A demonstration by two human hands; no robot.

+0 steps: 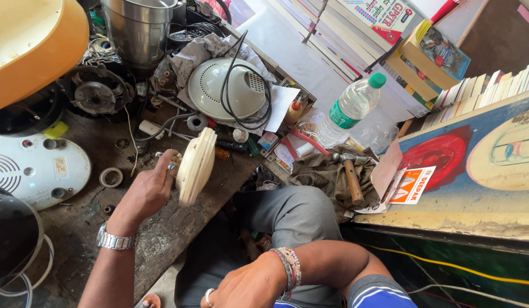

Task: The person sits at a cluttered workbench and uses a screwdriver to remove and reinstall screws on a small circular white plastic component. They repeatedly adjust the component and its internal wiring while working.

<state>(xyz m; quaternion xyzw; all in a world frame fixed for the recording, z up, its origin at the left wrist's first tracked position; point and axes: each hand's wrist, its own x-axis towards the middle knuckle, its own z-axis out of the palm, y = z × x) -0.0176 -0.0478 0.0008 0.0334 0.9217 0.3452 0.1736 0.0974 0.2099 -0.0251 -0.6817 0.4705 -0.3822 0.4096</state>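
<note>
Cream-coloured round cover (196, 165), a dished plastic disc, is held on edge by the left hand (147, 191), whose fingers close round its left rim so it stands upright above the near part of the dark, grimy table (162, 234), probably so one face can be looked at. Nearest of all, the right hand (247, 285) rests low by the lap with a ring and beaded bracelets; whether it holds anything I cannot tell, since its fingers are turned away. A wristwatch (115, 239) sits on the left wrist. To the right, a hammer (350, 174) lies on a crumpled cloth (321, 171) within easy reach. Farther off, a round vented housing (227, 88) with a black cable looped over it lies flat among loose parts, and a plastic bottle (350, 108) leans beside stacked books (344, 34).
</note>
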